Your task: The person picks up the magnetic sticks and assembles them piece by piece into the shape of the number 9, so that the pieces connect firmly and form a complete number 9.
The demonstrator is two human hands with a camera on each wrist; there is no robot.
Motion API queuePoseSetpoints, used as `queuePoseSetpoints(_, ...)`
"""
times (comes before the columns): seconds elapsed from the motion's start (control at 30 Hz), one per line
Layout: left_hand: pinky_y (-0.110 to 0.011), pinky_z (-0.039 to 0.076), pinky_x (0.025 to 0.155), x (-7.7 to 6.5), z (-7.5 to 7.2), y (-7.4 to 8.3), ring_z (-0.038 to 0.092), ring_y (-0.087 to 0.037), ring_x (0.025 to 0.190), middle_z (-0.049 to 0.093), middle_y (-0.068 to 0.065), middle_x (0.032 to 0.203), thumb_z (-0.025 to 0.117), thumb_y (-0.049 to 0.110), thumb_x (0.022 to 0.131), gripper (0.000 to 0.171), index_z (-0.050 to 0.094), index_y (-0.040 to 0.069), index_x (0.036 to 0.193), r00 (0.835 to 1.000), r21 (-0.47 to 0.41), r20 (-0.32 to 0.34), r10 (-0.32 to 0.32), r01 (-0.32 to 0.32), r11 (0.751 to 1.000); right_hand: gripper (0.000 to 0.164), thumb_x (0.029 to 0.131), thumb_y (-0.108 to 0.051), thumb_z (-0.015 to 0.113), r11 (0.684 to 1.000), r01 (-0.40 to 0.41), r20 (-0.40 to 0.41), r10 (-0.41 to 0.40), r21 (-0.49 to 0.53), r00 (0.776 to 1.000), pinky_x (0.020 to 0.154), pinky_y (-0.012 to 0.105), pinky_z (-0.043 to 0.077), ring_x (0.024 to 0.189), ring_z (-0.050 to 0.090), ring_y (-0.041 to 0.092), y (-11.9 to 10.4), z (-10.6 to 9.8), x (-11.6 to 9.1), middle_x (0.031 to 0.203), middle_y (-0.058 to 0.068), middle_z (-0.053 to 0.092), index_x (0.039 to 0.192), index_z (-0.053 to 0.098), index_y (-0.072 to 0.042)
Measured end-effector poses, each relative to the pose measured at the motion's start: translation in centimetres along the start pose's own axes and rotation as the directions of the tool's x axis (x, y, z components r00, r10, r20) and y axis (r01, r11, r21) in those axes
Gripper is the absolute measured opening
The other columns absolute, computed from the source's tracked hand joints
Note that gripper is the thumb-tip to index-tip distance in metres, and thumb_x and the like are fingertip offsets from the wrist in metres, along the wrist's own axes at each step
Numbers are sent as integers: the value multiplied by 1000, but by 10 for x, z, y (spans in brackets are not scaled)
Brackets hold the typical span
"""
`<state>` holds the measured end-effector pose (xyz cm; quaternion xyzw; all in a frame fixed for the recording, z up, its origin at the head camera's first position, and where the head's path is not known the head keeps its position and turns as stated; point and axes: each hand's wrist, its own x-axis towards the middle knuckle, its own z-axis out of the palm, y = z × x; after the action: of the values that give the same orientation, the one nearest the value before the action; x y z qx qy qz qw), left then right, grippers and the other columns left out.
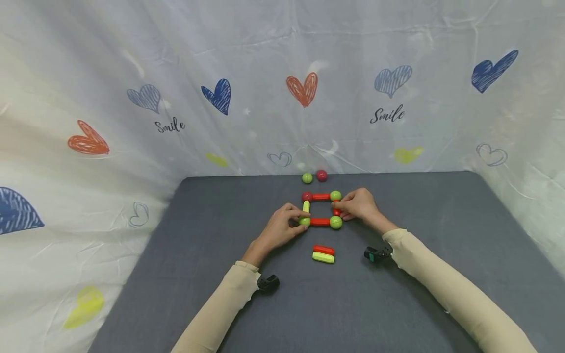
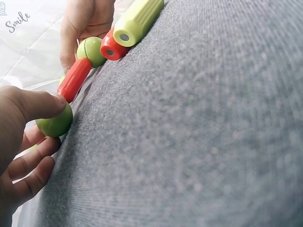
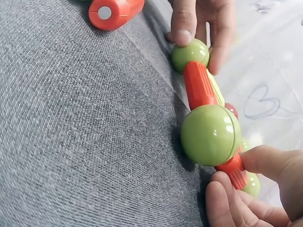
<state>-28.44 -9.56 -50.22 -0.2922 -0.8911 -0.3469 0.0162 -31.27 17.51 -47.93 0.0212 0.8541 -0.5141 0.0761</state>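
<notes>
A square of magnetic sticks and balls lies on the grey cloth. My left hand (image 1: 280, 228) pinches the green ball (image 2: 56, 123) at its near left corner, thumb on top. On the right side, my right hand (image 1: 363, 204) holds the red stick (image 3: 231, 171) between thumb and fingers. Another red stick (image 1: 320, 222) forms the near side, ending at a green ball (image 3: 208, 135) at the near right. The left side is a yellow-green stick (image 1: 306, 206). A dark red ball (image 1: 306, 196), a red stick (image 1: 321, 196) and a green ball (image 1: 335, 195) make the far side.
Nearer the person, a loose red stick (image 1: 324, 250) lies against a loose yellow-green stick (image 1: 323, 257). A green ball (image 1: 307, 178) and a red ball (image 1: 321, 175) sit at the table's back edge. Behind hangs a white curtain (image 1: 265, 49) with printed hearts.
</notes>
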Motion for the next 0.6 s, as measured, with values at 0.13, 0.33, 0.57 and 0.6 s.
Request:
queuePoseSetpoints(0.13,-30,52,80,0,0,2,62,-15,94,57,0,105,79,22,89,34,73,18,123,1000,-8,5,-13,13,1000,26,83,-19,84,999,-1,10,0,39,1000,57,38,59,62,72,24,0,0,-1,74,14,73,88,76,5)
queuePoseSetpoints(0.33,-32,52,83,1,2,3,61,-15,93,57,0,105,79,21,89,34,73,17,123,999,-7,14,-30,30,1000,25,83,-18,84,999,10,3,-11,53,1000,57,38,59,62,72,25,0,0,-2,75,15,73,89,77,5)
queuePoseSetpoints(0.57,-31,51,80,1,3,2,61,-13,90,58,1,104,80,22,88,33,74,18,120,1000,-6,-17,-9,9,1000,26,84,-20,83,998,50,-43,-48,31,998,58,38,59,62,72,24,-1,-1,-9,74,13,73,92,76,3)
queuePoseSetpoints(0.6,-31,51,80,1,3,2,61,-13,90,58,2,103,80,23,88,33,74,18,120,1000,-7,-19,-7,7,1000,25,85,-21,82,996,84,-61,-84,0,995,57,38,59,61,71,23,-2,-2,-12,72,12,72,91,76,3)
